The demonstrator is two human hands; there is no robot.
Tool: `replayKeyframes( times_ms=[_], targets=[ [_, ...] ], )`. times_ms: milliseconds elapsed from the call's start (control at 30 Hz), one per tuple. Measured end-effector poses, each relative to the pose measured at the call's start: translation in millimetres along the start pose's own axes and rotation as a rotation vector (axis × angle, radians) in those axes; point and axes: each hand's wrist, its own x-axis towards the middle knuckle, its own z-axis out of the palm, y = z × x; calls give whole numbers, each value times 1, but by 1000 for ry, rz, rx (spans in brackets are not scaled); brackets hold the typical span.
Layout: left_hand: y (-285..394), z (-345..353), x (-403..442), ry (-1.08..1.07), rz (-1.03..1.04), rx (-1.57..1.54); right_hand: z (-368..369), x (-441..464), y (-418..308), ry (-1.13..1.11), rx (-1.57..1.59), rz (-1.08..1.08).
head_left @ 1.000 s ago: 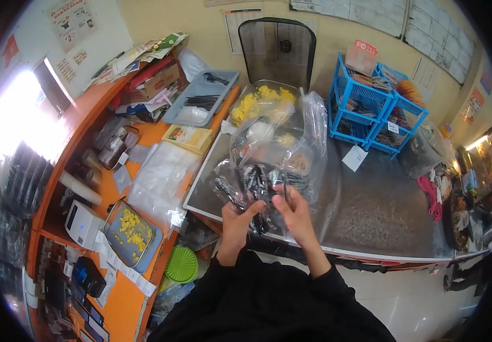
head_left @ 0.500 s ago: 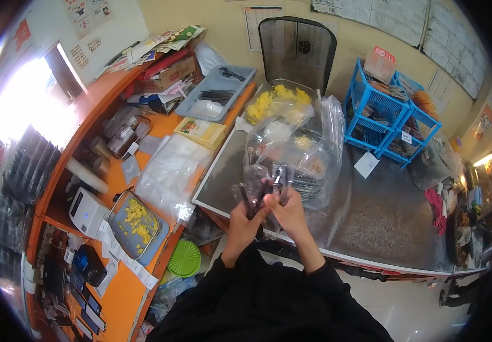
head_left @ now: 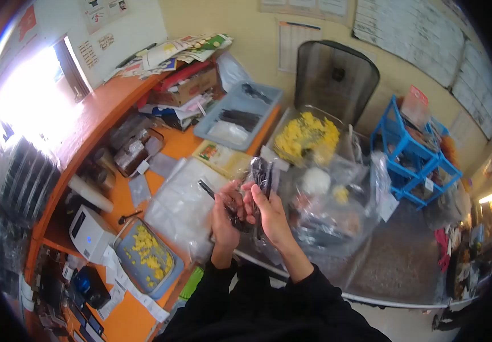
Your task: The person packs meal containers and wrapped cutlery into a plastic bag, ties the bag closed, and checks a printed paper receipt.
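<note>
Both hands meet in front of me, above the near-left edge of the metal table. My right hand (head_left: 270, 219) is closed around a bundle of black plastic cutlery (head_left: 261, 174) that stands upright, its top ends shiny as if in clear wrap. My left hand (head_left: 226, 219) is curled beside it, with a thin black handle (head_left: 205, 187) sticking out to the upper left. The fingers hide the lower parts of these pieces. To the right of my hands lies a large clear plastic bag (head_left: 337, 211) with dark cutlery and other items inside.
A blue-grey tray (head_left: 200, 132) with black cutlery stands at the back left, near a yellow box (head_left: 220, 159) and clear plastic bags (head_left: 180, 199). Trays of small yellow pieces (head_left: 308, 137) sit behind and lower left. Blue stacked baskets (head_left: 411, 154) stand right, a mesh chair (head_left: 337, 74) behind.
My view has turned left, and my hands have moved from over the clear bag towards the left table edge. The hands have drawn slightly apart, with the black cutlery still in them.
</note>
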Motion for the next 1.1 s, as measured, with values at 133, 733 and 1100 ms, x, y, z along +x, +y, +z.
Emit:
replayKeyframes(
  times_ms=[133, 733, 1100],
  targets=[
    [49, -25, 92, -15, 126, -37, 20, 109, 5, -106, 425, 93],
    [28, -82, 273, 592, -21, -369, 85, 312, 111, 1, -1156, -148],
    [1, -227, 219, 800, -162, 239, -165, 630, 69, 593, -1191, -448]
  ],
)
